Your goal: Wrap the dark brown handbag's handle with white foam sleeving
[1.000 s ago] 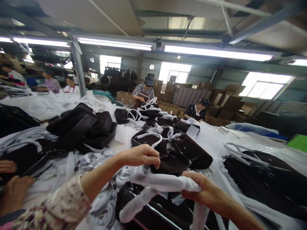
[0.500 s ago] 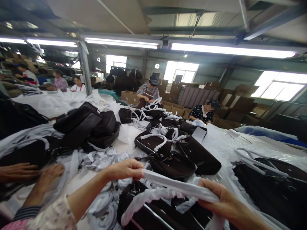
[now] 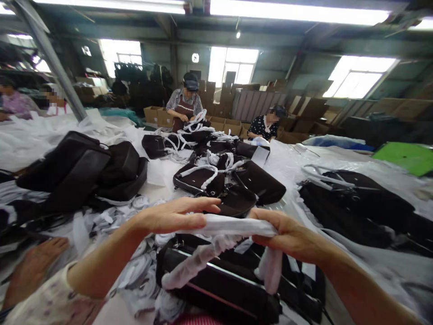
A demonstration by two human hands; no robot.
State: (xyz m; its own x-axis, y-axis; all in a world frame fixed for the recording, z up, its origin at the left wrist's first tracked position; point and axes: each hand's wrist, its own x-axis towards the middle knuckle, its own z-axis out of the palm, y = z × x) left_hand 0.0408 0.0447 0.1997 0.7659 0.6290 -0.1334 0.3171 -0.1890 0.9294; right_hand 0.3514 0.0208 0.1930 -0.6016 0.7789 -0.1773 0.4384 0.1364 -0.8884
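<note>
Left hand's fingers have straightened out since half a second ago, when they were pinching the end of the strap, and the whole view has swung down and to the right too. So right now the left hand [image 3: 179, 215] is a loose grip, thumb and fingers spread apart; can't tell if the thumb is actually pressing on anything. Right hand [image 3: 280, 228] is the firm grip, closed around the right end of a white, soft-looking wrapped strap [image 3: 226, 225].

That strap runs pretty much side to side between the two hands, its long axis almost level, with its left end by the left thumb. Right hand is clearly the one on it.

Just below sits a long, dark brown-black fabric bag [image 3: 216, 293] with silvery lines along it, lying nearer the wearer than the strap. A bumpy white-wrapped handle [image 3: 199, 262] slants up across it from the left, and another white-wrapped length [image 3: 274, 271] hangs under the right hand.

Further out, rolled white strips [image 3: 149, 271] are heaped left of the bag on the pale tabletop [image 3: 157, 193], a co-worker's hand [image 3: 39, 262] is off at far left, and more dark bags [image 3: 260, 180] are piled beyond.
</note>
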